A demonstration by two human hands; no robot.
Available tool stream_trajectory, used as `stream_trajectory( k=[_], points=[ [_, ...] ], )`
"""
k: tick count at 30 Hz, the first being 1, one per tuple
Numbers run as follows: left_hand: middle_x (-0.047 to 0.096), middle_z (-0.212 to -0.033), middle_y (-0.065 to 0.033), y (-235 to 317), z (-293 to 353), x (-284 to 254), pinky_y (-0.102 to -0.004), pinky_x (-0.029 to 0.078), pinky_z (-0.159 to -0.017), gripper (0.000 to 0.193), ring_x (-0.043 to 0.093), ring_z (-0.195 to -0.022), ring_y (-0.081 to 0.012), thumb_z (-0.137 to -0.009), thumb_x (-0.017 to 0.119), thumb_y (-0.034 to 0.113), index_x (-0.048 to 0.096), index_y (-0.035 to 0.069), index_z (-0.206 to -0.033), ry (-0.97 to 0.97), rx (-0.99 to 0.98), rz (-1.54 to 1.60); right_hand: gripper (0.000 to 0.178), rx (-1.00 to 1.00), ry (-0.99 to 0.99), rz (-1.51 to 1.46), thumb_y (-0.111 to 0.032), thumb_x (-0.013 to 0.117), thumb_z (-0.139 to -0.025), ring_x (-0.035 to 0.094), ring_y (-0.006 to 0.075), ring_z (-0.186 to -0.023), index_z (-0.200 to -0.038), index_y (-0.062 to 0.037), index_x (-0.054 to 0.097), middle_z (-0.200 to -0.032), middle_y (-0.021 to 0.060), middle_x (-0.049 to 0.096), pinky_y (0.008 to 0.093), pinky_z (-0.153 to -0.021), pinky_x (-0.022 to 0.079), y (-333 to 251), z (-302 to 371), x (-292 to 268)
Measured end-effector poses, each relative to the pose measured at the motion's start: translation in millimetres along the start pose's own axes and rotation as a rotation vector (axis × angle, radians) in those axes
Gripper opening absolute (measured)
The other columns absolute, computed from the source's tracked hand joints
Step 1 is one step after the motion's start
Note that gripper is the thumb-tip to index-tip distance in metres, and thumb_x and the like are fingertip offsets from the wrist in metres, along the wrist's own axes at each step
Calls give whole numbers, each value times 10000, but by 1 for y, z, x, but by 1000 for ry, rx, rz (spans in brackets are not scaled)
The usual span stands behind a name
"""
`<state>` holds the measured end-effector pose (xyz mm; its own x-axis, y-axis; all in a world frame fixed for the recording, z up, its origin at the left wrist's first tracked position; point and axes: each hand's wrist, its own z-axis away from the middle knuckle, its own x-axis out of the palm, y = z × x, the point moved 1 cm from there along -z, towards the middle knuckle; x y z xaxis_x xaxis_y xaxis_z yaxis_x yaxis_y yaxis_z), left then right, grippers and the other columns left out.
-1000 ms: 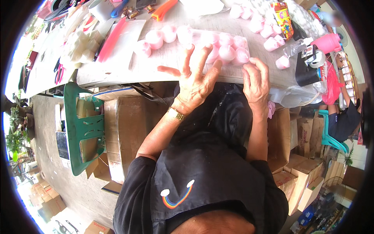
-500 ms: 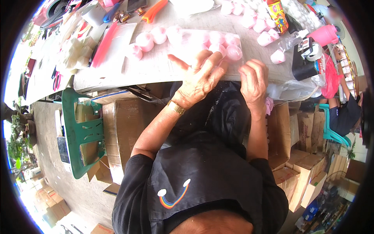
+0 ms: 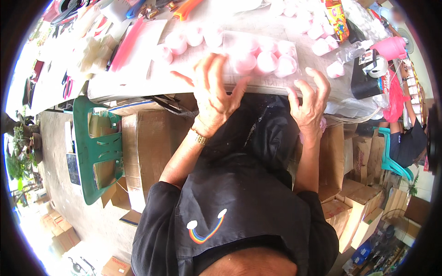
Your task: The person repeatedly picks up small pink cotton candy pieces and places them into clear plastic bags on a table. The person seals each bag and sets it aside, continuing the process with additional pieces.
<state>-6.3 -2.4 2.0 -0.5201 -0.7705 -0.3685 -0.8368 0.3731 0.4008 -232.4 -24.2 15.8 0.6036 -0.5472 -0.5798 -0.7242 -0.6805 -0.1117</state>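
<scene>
Over the table's near edge, my left hand (image 3: 212, 92) is open, with the fingers spread and a gold watch (image 3: 199, 136) at the wrist. My right hand (image 3: 310, 103) is also open near that edge, its fingers curled but apart. Nothing shows in either hand. Just beyond and between them lies a clear plastic pack (image 3: 229, 41) holding several pale pink rounded pieces (image 3: 267, 62). Left of the pack, more pink rounded pieces (image 3: 176, 43) stand in a loose row, above my left fingertips. A single pink piece (image 3: 335, 69) sits to the right of my right hand.
More pink pieces (image 3: 316, 31), a yellow and red packet (image 3: 337, 20), a black box (image 3: 364, 85) and a pink bottle (image 3: 389, 48) stand at right. A pink strip (image 3: 127, 43) lies left. Cardboard boxes (image 3: 148, 147) and a green chair (image 3: 97, 147) are below. Another person (image 3: 407, 142) sits far right.
My left hand has come off the pink pieces in the pack and moved left, fingers spread. My right hand's fingers have uncurled and parted. The view has shifted slightly.
</scene>
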Motion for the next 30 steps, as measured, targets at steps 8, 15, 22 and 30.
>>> stream_trajectory(
  k=[8, 15, 22, 30],
  points=[
    [657, -862, -24, 1, -10, -6, -491, 270, -1088, 144, 637, -777, -182, -980, 627, 167, 559, 58, -1044, -234, -278, 249, 426, -140, 19, 66, -54, 811, -718, 537, 321, -1190, -1103, -161, 665, -1279, 93, 543, 471, -988, 418, -7, -9, 20],
    [666, -810, -74, -2, -11, -8, -260, 496, -804, 274, 662, -740, -133, -993, 506, 31, 407, 39, -1248, -346, -442, 558, 412, -153, 38, 27, -77, 831, -696, 543, 312, -1192, -1063, -144, 657, -1279, 94, 542, 473, -970, 408, -13, -11, 23],
    [664, -822, -92, -10, -17, -13, -270, 506, -790, 340, 631, -776, -138, -1006, 480, 52, 349, 39, -1320, -351, -589, 801, 371, -186, 27, -3, -49, 819, -711, 562, 314, -1169, -1036, -117, 653, -1271, 99, 541, 461, -962, 438, -15, -15, 32],
    [576, -1214, -150, -4, -4, -24, -467, 428, -1022, 627, 614, -952, -247, -760, 816, 59, 496, 12, -1297, -213, -58, 380, 366, -65, -6, -249, 19, 786, -752, 553, 351, -1205, -1080, -67, 648, -1256, 155, 528, 449, -1002, 512, -12, -8, 30]
  ],
)
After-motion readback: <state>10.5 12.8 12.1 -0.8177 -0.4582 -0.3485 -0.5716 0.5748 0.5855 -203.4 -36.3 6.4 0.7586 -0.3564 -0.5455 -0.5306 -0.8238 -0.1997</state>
